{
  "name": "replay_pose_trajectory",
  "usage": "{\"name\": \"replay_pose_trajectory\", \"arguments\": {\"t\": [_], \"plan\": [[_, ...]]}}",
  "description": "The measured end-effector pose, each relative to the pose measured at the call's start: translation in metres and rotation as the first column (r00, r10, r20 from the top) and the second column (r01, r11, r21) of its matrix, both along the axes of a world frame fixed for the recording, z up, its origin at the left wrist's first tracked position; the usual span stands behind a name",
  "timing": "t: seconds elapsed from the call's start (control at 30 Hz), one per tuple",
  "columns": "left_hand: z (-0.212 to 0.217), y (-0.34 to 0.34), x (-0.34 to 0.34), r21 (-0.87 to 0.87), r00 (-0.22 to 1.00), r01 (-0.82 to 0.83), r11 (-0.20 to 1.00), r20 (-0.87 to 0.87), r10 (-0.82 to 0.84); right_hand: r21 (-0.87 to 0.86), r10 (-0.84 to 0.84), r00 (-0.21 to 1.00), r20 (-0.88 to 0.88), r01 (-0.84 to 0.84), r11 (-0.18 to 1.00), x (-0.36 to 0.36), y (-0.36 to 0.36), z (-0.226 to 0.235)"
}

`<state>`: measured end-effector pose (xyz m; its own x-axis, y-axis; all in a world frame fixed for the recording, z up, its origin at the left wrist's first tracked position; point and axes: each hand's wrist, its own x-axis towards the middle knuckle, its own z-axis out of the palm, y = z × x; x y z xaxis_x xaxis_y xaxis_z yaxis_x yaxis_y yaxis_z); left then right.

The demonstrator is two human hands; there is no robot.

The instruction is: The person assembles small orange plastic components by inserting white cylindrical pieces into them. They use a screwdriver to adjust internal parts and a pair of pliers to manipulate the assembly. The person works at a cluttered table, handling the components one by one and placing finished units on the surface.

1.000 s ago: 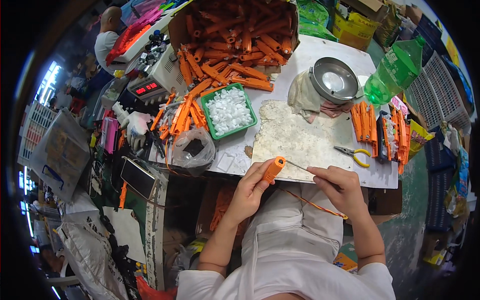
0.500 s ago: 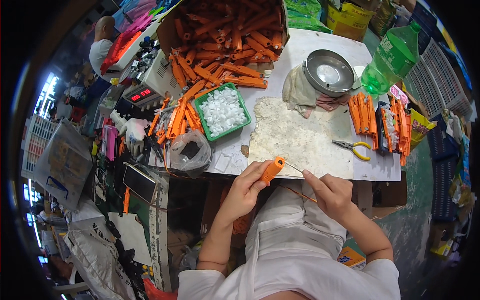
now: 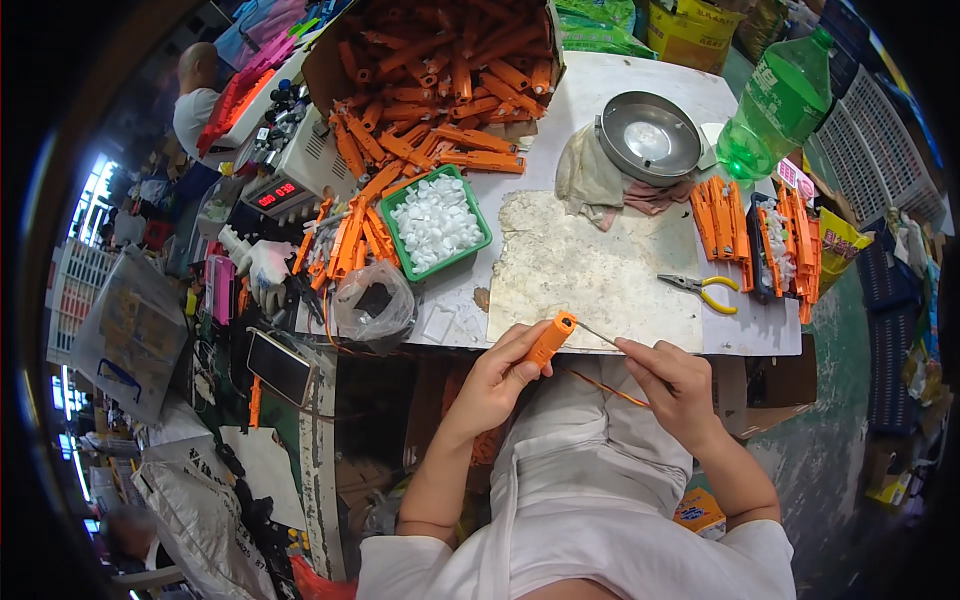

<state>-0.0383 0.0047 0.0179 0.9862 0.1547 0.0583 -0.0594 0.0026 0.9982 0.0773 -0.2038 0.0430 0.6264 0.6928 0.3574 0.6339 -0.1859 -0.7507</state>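
Just beyond the table's near edge, my left hand [image 3: 503, 382] is closed around an orange plastic housing [image 3: 551, 340], a slim tube-like part with a dark opening at its upper end. My right hand [image 3: 672, 385] pinches a thin metal rod-like tool [image 3: 597, 335], whose far tip reaches close to that open end. Whether the tip touches the housing I cannot tell. The tool's rear part is hidden in my fingers. Across my lap below the right hand runs an orange-yellow wire [image 3: 612, 389].
Left of the worn work mat [image 3: 560, 260] stand a green basket [image 3: 487, 240] of small white parts and a box [image 3: 556, 50] spilling orange housings. Pliers [image 3: 715, 293], a metal bowl [image 3: 690, 165], a green bottle [image 3: 780, 105] and stacked housings [image 3: 716, 220] lie right. A power supply [image 3: 300, 165] stands back left.
My right hand has shifted slightly right, drawing the tool a little back from the housing. The left hand keeps its hold, and the whole view has shifted slightly.
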Motion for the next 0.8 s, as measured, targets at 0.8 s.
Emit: {"name": "replay_pose_trajectory", "arguments": {"t": [0.8], "plan": [[0.007, 0.007, 0.002, 0.178, 0.997, 0.078, 0.981, -0.031, -0.074, 0.004, 0.062, 0.913, 0.403, -0.07, 0.998, 0.006, -0.012, -0.01]]}}
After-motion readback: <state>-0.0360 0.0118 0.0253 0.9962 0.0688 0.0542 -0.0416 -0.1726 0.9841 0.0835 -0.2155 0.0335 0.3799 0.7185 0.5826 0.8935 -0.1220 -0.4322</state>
